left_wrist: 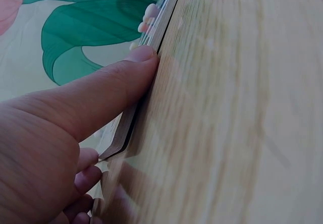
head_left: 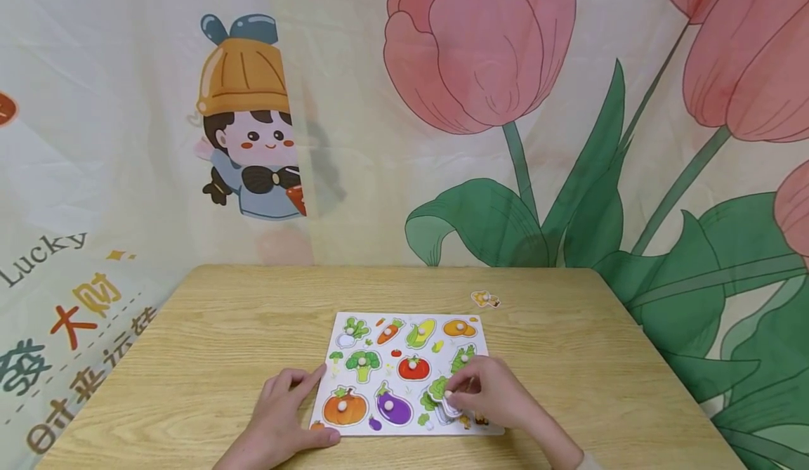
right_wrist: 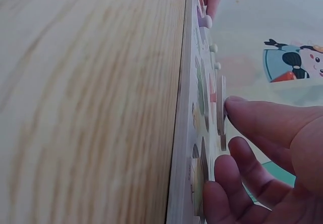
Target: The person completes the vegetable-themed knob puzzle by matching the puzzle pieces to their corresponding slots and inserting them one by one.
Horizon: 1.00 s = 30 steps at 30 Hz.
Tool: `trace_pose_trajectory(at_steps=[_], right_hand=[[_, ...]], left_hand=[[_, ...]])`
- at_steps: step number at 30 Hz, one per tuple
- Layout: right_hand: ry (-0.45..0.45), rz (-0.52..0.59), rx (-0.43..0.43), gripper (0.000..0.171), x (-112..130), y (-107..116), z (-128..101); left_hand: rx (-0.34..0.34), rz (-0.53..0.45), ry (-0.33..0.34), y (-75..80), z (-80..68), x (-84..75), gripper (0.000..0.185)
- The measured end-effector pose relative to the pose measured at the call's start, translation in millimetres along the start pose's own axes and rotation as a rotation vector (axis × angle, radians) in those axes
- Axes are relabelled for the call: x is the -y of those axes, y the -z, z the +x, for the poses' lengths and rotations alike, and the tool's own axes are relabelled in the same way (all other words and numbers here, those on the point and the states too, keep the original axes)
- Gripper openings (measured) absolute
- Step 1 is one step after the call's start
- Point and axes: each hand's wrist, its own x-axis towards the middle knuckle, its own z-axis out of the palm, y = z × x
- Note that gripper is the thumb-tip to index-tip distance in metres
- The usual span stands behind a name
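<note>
On the wooden table (head_left: 208, 329) a person sits over a vegetable peg puzzle board (head_left: 404, 373). Starting at the left, the left hand (head_left: 281, 424) lies flat beside the board's near left corner, fingers straight and relaxed, the thumb pressed against the board's edge to steady it. Across the pumpkin (head_left: 345, 407), eggplant (head_left: 393, 405) and tomato (head_left: 413, 367) pieces, all seated, the right hand (head_left: 499, 393) pinches a green-and-white piece (head_left: 442, 396) by its peg, held just over the board's near right part; it looks like a cabbage, though the fingers cover too much to be sure. Further right and back, a small loose piece (head_left: 485, 299) lies alone on the table. If the piece comes down turned or off its cutout, I'd judge it may catch the rim and nudge the board, should that bracing thumb slacken.
</note>
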Motion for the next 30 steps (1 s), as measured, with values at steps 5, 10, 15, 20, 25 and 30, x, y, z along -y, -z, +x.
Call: trace_pose_trajectory(at_steps=[5, 10, 15, 20, 25, 30], right_hand=[[-0.014, 0.02, 0.009, 0.007, 1.6, -2.2, 0.2], [-0.026, 0.042, 0.014, 0.009, 3.4, -5.3, 0.0], [-0.028, 0.059, 0.015, 0.009, 3.3, -7.6, -0.3], [-0.016, 0.058, 0.012, 0.009, 1.3, -9.6, -0.2], [-0.012, 0.048, 0.002, 0.009, 0.3, -11.7, -0.5], [0.0, 0.035, -0.009, 0.009, 0.0, -12.6, -0.8]], left_hand=[[-0.003, 0.004, -0.001, -0.1, 0.4, 0.1, 0.116], [0.004, -0.003, 0.0, -0.2, 0.1, 1.3, 0.116], [0.016, -0.006, 0.011, 0.0, -0.1, 2.0, 0.116], [0.014, -0.006, 0.008, 0.7, 0.1, 1.7, 0.116], [0.009, -0.001, -0.001, 0.7, 0.5, 0.8, 0.116], [0.008, -0.003, -0.003, 0.6, 0.3, -0.4, 0.115]])
